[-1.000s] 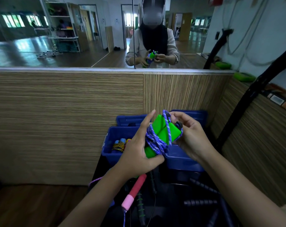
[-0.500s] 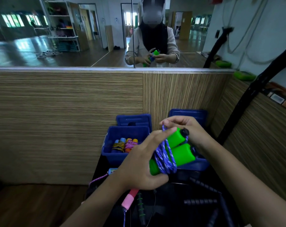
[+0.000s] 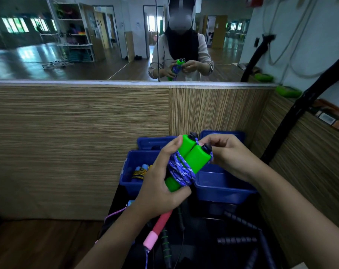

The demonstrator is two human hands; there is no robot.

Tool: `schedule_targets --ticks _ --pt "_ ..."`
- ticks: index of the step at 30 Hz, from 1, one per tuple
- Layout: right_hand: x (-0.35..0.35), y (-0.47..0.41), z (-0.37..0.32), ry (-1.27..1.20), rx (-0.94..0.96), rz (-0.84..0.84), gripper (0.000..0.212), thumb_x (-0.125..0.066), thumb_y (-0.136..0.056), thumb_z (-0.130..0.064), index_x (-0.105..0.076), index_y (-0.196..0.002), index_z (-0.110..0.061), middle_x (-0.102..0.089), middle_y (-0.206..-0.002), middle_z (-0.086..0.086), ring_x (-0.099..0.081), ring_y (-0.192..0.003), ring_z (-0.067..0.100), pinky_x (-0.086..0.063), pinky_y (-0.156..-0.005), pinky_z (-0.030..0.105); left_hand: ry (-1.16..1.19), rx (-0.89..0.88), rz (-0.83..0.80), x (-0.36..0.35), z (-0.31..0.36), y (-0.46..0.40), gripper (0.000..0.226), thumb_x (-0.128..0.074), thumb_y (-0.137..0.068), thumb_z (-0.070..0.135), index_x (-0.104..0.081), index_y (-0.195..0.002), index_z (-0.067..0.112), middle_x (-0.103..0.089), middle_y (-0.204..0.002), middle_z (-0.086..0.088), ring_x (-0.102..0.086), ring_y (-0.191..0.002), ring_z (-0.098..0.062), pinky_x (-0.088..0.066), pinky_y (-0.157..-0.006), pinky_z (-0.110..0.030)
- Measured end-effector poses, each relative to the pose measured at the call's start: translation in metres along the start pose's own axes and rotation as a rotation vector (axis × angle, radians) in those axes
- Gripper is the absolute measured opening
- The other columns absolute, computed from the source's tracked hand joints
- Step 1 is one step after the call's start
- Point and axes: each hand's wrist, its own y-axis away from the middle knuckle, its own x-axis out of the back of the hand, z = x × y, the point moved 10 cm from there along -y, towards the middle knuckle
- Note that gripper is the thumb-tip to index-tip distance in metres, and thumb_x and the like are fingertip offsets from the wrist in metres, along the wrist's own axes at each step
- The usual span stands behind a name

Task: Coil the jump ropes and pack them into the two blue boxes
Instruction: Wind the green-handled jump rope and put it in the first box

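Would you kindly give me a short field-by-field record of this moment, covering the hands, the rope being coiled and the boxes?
left hand: left hand grips the green-handled jump rope around its handles
right hand: right hand pinches the purple cord beside the handle caps
rope state: purple cord wound around the two green handles, held above the boxes
left blue box: left blue box already holds coiled ropes
right blue box: right blue box, contents hidden by the hands
unpacked: pink-handled rope lies below the hands

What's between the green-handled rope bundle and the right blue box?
Nothing visible. The green-handled jump rope, gripped by the left hand and pinched by the right hand, sits just above the open right blue box.
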Motion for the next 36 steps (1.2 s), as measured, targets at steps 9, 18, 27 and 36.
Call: schedule_targets --ticks 9,18,27,36 --pt "0.017 0.009 0.004 -0.167 -0.049 0.29 0.015 -0.062 -0.084 -0.017 -0.065 -0.079 -0.003 -0.062 -0.066 0.004 -0.058 -0.056 0.009 -0.05 -0.053 0.019 -0.034 -0.063 -0.093 -0.023 0.011 0.01 0.086 -0.066 -0.071 0.006 -0.028 -0.147 0.02 -0.03 -0.155 0.0 -0.029 -0.143 -0.016 -0.029 -0.113 -0.029" --pt "0.016 0.017 -0.002 -0.009 0.054 0.163 0.03 -0.081 -0.059 -0.035 -0.076 -0.08 -0.014 -0.067 -0.089 0.01 -0.056 -0.081 0.023 -0.051 -0.068 0.025 0.045 0.013 -0.066 -0.024 -0.003 0.015 0.099 -0.071 -0.071 -0.005 -0.017 -0.15 0.022 -0.038 -0.146 0.013 -0.045 -0.131 -0.018 -0.041 -0.106 -0.043" --pt "0.02 0.023 0.03 -0.141 -0.354 0.216 0.013 -0.066 -0.067 0.004 -0.067 -0.067 -0.009 -0.059 -0.06 0.003 -0.059 -0.056 0.01 -0.05 -0.047 0.022 -0.08 -0.023 -0.083 -0.026 -0.004 0.011 0.095 -0.072 -0.072 0.011 -0.024 -0.146 0.046 -0.041 -0.14 0.005 -0.048 -0.126 -0.013 -0.042 -0.1 -0.026" --pt "0.033 0.024 0.034 0.016 -0.321 0.323 0.009 -0.069 -0.074 0.001 -0.061 -0.073 -0.002 -0.054 -0.061 0.007 -0.054 -0.055 0.013 -0.049 -0.049 0.021 -0.103 -0.021 -0.037 -0.026 -0.017 0.01 0.067 -0.071 -0.064 0.014 -0.053 -0.125 0.037 -0.042 -0.135 0.006 -0.053 -0.118 -0.008 -0.045 -0.094 -0.023"
